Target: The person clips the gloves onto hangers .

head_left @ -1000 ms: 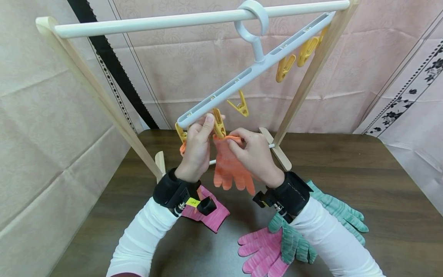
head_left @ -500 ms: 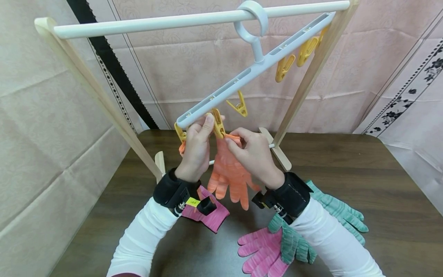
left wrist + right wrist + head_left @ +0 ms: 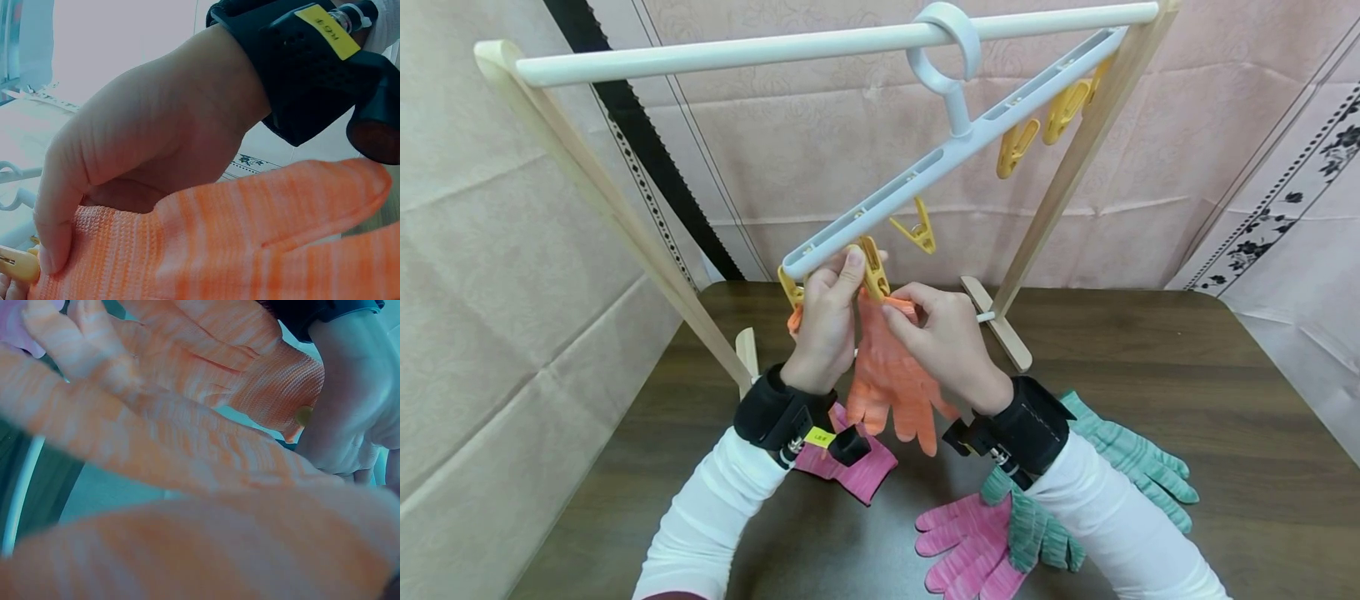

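Observation:
In the head view my left hand [image 3: 826,321] holds a yellow clothespin [image 3: 874,271] near the low end of a light blue hanger [image 3: 925,171], thumb on one side and a fingertip showing on the other. The clothespin's lower end meets the cuff of an orange knit glove [image 3: 891,375], which dangles fingers down. My right hand [image 3: 951,342] pinches that cuff just right of the clothespin. Another orange glove [image 3: 206,231] fills the left wrist view beside my left hand; in the head view that hand mostly hides it, under a yellow clothespin [image 3: 792,287] at the hanger's end.
The hanger hooks over a white bar [image 3: 737,57] between wooden posts [image 3: 1052,192]. More yellow clothespins [image 3: 1017,148] hang along it. Pink gloves [image 3: 970,546] and green gloves [image 3: 1138,458] lie on the brown table [image 3: 1225,400]; another pink piece [image 3: 853,467] lies below my left wrist.
The dangling orange glove has turned and spread, its fingers now lower and further left. My right hand has shifted slightly left along the cuff. My left hand stays at the clothespin.

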`<state>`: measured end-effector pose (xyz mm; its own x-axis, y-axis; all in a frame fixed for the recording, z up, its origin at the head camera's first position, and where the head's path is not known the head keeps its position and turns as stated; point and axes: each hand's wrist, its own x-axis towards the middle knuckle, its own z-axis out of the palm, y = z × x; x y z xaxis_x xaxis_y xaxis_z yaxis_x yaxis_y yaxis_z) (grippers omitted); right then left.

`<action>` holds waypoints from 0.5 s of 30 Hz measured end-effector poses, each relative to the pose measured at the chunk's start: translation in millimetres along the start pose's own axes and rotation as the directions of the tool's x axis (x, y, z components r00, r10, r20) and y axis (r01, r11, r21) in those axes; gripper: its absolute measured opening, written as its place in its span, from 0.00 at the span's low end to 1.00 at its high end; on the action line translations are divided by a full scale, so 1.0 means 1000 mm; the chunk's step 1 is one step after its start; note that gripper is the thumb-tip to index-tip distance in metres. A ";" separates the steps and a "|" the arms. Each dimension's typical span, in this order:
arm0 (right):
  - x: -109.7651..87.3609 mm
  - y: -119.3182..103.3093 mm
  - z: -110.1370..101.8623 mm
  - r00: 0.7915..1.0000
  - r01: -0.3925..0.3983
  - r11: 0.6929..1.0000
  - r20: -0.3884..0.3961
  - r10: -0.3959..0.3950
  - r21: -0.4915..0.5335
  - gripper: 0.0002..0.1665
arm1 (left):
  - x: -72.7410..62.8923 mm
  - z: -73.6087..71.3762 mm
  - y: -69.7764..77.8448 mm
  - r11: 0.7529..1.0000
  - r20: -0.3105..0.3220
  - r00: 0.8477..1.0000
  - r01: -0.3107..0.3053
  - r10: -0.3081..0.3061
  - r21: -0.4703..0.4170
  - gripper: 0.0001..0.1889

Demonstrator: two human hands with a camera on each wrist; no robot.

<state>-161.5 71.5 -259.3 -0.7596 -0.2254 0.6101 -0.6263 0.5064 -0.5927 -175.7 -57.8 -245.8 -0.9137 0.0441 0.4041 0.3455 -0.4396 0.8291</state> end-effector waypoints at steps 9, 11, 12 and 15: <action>0.001 -0.002 0.001 0.999 -0.001 1.000 -0.048 0.000 -0.016 0.07 | 0.001 0.000 -0.001 1.000 -0.008 1.000 -0.001 0.002 0.008 0.12; 0.001 -0.003 0.001 0.998 0.011 1.000 -0.060 -0.012 -0.019 0.07 | 0.001 0.000 -0.001 1.000 -0.008 1.000 -0.002 0.002 0.006 0.13; 0.001 -0.003 0.001 0.998 0.018 1.000 -0.065 -0.020 -0.021 0.07 | 0.001 0.000 -0.001 1.000 -0.007 1.000 -0.005 0.005 0.005 0.13; 0.001 -0.003 0.002 0.996 0.038 0.999 -0.078 -0.040 -0.023 0.07 | 0.001 0.000 0.000 1.000 -0.007 1.000 -0.003 0.003 0.000 0.14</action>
<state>-161.0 68.6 -257.8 -0.7181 -0.1800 0.6723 -0.6507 0.5163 -0.5568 -176.3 -57.8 -245.7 -0.9140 0.0364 0.4041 0.3485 -0.4396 0.8278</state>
